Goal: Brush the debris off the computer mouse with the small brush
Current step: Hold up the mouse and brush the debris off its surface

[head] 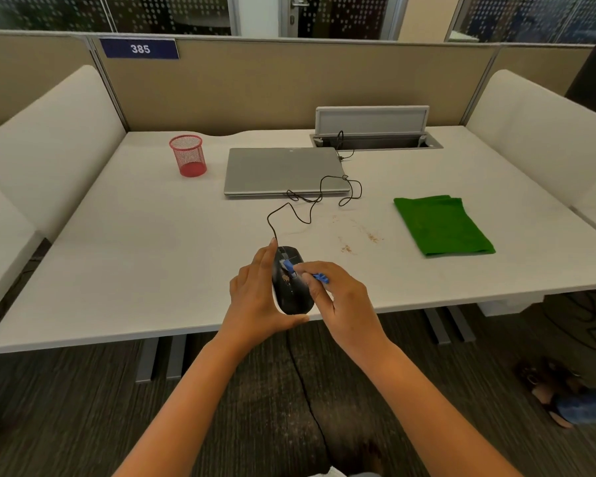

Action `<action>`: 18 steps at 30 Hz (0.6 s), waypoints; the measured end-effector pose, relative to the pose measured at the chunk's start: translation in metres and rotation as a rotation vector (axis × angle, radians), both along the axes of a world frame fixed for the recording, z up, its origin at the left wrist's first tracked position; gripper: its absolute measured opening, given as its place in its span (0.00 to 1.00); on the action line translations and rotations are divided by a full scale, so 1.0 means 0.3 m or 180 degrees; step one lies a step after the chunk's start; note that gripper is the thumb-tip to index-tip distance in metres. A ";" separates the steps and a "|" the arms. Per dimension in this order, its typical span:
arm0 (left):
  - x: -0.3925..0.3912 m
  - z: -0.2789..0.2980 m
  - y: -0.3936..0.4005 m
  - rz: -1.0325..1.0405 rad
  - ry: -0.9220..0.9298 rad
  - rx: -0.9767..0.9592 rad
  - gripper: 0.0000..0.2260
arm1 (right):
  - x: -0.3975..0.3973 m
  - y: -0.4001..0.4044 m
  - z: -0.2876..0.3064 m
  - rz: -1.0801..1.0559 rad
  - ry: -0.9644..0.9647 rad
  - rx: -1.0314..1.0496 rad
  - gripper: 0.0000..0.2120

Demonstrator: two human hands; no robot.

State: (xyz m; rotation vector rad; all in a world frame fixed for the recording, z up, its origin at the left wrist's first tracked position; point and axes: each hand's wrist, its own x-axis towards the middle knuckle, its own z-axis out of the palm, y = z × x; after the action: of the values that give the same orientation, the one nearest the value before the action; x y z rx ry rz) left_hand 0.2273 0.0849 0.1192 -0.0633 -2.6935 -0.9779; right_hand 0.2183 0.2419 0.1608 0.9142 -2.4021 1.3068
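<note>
A black wired computer mouse (291, 294) lies near the front edge of the white desk (152, 253), with brown specks on its back. My left hand (258, 297) grips it from the left side, thumb curled under its rear end. My right hand (341, 304) pinches a small blue brush (291, 268) whose pale bristles touch the mouse's top near the scroll wheel. The blue handle end pokes out between my fingers. Brown debris (358, 241) is scattered on the desk to the right of the mouse.
The mouse cable (307, 208) loops back over a closed grey laptop (284, 170). A red mesh cup (187, 154) stands at the back left. A folded green cloth (441, 225) lies at the right. An open cable hatch (375, 139) sits behind the laptop.
</note>
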 end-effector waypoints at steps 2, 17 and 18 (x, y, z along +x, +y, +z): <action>0.002 0.002 0.000 0.0021 0.0002 0.0021 0.55 | 0.003 0.003 0.002 -0.0018 -0.0048 0.0006 0.12; 0.001 -0.008 -0.011 0.0105 0.0012 -0.0021 0.55 | 0.053 0.043 0.004 -0.0034 -0.0059 0.0089 0.14; -0.001 -0.008 -0.012 0.0135 0.0020 -0.0013 0.55 | 0.056 0.042 0.002 -0.0024 -0.0061 0.0101 0.15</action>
State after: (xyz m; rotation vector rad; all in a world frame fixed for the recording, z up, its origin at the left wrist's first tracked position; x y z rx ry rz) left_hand 0.2270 0.0812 0.1170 -0.0098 -2.6798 -0.9582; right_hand 0.2352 0.2546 0.1613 0.9041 -2.4452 1.2840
